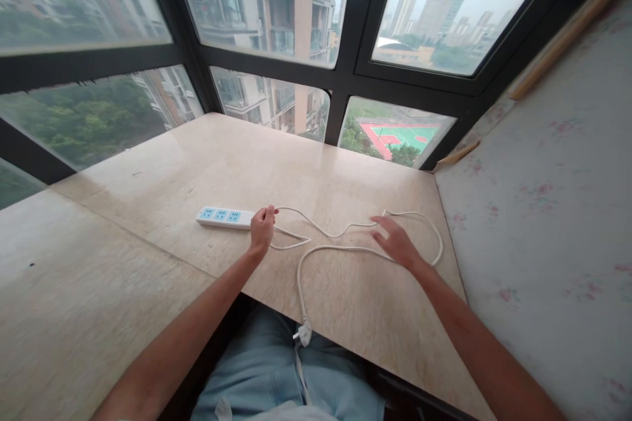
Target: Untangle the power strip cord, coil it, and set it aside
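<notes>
A white power strip [226, 217] with three light-blue socket faces lies on the beige stone-look ledge. My left hand [262, 230] is at its right end, fingers closed around the white cord [340, 248], which comes out past the fingertips. That hand hides the right end of the strip. The cord runs right in loose bends and loops back toward me. Its white plug [303, 333] hangs at the ledge's front edge, above my lap. Over the cord on the right is my right hand [394, 240], thumb and fingers apart; whether it touches the cord I cannot tell.
Dark-framed windows [266, 62] border the far and left sides of the ledge [162, 158]. A wall with flowered paper [538, 243] rises at the right, its paper peeling near the window. A seam crosses the ledge on the left.
</notes>
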Demonstrator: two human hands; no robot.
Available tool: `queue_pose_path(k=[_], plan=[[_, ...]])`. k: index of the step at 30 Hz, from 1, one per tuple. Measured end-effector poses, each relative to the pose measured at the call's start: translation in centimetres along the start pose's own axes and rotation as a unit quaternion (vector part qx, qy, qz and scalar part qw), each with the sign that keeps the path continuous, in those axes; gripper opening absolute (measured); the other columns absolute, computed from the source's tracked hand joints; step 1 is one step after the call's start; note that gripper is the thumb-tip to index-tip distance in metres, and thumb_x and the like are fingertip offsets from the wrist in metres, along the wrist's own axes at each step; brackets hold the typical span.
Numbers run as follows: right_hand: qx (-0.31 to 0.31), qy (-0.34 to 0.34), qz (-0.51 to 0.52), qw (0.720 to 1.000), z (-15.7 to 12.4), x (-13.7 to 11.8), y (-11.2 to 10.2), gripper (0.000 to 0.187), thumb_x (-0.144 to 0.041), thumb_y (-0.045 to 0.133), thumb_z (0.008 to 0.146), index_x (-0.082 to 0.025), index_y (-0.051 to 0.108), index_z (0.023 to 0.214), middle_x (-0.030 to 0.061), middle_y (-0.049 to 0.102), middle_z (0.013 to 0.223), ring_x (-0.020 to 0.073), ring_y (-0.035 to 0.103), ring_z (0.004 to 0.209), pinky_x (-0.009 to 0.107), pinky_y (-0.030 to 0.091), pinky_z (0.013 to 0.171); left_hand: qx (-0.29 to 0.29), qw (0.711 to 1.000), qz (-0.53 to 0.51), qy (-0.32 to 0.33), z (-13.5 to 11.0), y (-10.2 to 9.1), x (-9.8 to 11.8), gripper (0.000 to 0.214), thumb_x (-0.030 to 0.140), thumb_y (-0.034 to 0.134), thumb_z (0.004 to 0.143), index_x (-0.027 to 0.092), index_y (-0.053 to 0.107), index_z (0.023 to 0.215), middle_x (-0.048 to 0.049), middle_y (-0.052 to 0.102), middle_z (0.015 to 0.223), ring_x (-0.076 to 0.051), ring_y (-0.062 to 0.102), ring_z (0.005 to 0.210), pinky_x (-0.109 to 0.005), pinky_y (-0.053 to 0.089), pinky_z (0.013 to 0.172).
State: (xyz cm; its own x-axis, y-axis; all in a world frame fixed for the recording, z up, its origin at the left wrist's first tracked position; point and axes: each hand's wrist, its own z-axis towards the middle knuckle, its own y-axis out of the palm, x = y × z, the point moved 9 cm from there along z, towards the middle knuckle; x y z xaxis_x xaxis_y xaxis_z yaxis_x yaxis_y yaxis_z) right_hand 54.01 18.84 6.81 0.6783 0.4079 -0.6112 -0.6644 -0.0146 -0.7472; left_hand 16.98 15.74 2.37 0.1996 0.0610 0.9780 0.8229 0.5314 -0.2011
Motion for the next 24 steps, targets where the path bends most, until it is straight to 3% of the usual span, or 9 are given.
queue_pose_path(k=[2, 5, 7, 9, 12, 14, 20, 24], plan=[[-0.097, -0.072, 0.072, 0.990, -2.4, -5.8, 3.5, 0.033, -0.035, 0.055, 0.087, -0.025, 0.064, 0.118, 0.0087, 0.064, 0.119, 0.0242, 0.057, 0.114, 0.044, 0.042, 0.102, 0.010, 1.000, -0.007, -0.018, -0.1, 0.0, -1.1, 0.039, 0.051, 0.046, 0.084, 0.015, 0.061, 0.078, 0.0005, 0.051, 0.059, -0.012, 0.042, 0.050, -0.024, 0.033, 0.049], [-0.220, -0.165, 0.062, 0.959, -7.1, -13.4, 8.4, 0.049, -0.043, 0.059, 0.087, -0.023, 0.055, 0.131, 0.0131, 0.057, 0.132, 0.0254, 0.051, 0.122, 0.042, 0.039, 0.103, 0.018, 0.999, -0.015, -0.028, -0.2, -0.3, -1.9, 0.033, 0.045, 0.050, 0.083, 0.014, 0.060, 0.088, -0.0021, 0.058, 0.072, -0.012, 0.048, 0.055, -0.025, 0.040, 0.055], [-0.263, -0.220, 0.037, 0.939, -9.7, -16.9, 11.0, 0.060, -0.052, 0.064, 0.082, -0.022, 0.054, 0.133, 0.0161, 0.048, 0.140, 0.0285, 0.044, 0.129, 0.044, 0.035, 0.106, 0.011, 1.000, -0.011, -0.018, -0.4, -0.4, -1.9, 0.033, 0.043, 0.052, 0.083, 0.015, 0.059, 0.098, -0.0038, 0.060, 0.081, -0.014, 0.054, 0.063, -0.027, 0.043, 0.062], [-0.294, -0.263, 0.017, 0.919, -11.5, -18.9, 13.0, 0.061, -0.054, 0.064, 0.080, -0.024, 0.054, 0.133, 0.0161, 0.039, 0.148, 0.0298, 0.035, 0.136, 0.047, 0.027, 0.110, 0.001, 1.000, -0.006, -0.012, -0.6, -0.7, -1.7, 0.036, 0.044, 0.051, 0.085, 0.016, 0.058, 0.105, -0.0053, 0.060, 0.089, -0.017, 0.058, 0.073, -0.028, 0.045, 0.066], [-0.339, -0.265, -0.006, 0.903, -12.7, -18.8, 14.7, 0.056, -0.052, 0.063, 0.082, -0.024, 0.056, 0.130, 0.0146, 0.030, 0.153, 0.0301, 0.025, 0.142, 0.049, 0.018, 0.114, 0.005, 0.999, -0.024, -0.024, -1.1, -1.4, -1.5, 0.040, 0.050, 0.046, 0.088, 0.018, 0.056, 0.109, -0.0069, 0.060, 0.097, -0.019, 0.060, 0.084, -0.028, 0.045, 0.065], [-0.356, -0.243, -0.002, 0.902, -12.8, -17.7, 14.8, 0.052, -0.050, 0.063, 0.082, -0.024, 0.059, 0.127, 0.0143, 0.029, 0.154, 0.0295, 0.023, 0.143, 0.048, 0.017, 0.115, 0.007, 0.999, -0.037, -0.024, -1.5, -1.9, -1.2, 0.042, 0.051, 0.043, 0.090, 0.018, 0.055, 0.114, -0.0083, 0.060, 0.103, -0.020, 0.060, 0.091, -0.028, 0.046, 0.067], [-0.349, -0.178, 0.047, 0.919, -13.2, -14.1, 11.8, 0.035, -0.036, 0.068, 0.079, -0.021, 0.069, 0.110, 0.0123, 0.032, 0.153, 0.0283, 0.024, 0.143, 0.045, 0.021, 0.114, 0.035, 0.998, -0.012, 0.050, -4.2, -2.4, 1.0, 0.040, 0.047, 0.053, 0.087, 0.017, 0.058, 0.113, -0.0109, 0.060, 0.114, -0.021, 0.058, 0.101, -0.031, 0.047, 0.079], [-0.323, -0.108, 0.035, 0.939, -13.7, -11.6, 9.6, 0.037, -0.018, 0.066, 0.071, -0.018, 0.069, 0.107, 0.0131, 0.035, 0.151, 0.0294, 0.027, 0.142, 0.046, 0.023, 0.114, 0.007, 0.991, 0.032, 0.131, -7.0, -0.6, 2.3, 0.033, 0.043, 0.052, 0.088, 0.017, 0.060, 0.106, -0.0086, 0.061, 0.104, -0.020, 0.058, 0.092, -0.033, 0.047, 0.077]])
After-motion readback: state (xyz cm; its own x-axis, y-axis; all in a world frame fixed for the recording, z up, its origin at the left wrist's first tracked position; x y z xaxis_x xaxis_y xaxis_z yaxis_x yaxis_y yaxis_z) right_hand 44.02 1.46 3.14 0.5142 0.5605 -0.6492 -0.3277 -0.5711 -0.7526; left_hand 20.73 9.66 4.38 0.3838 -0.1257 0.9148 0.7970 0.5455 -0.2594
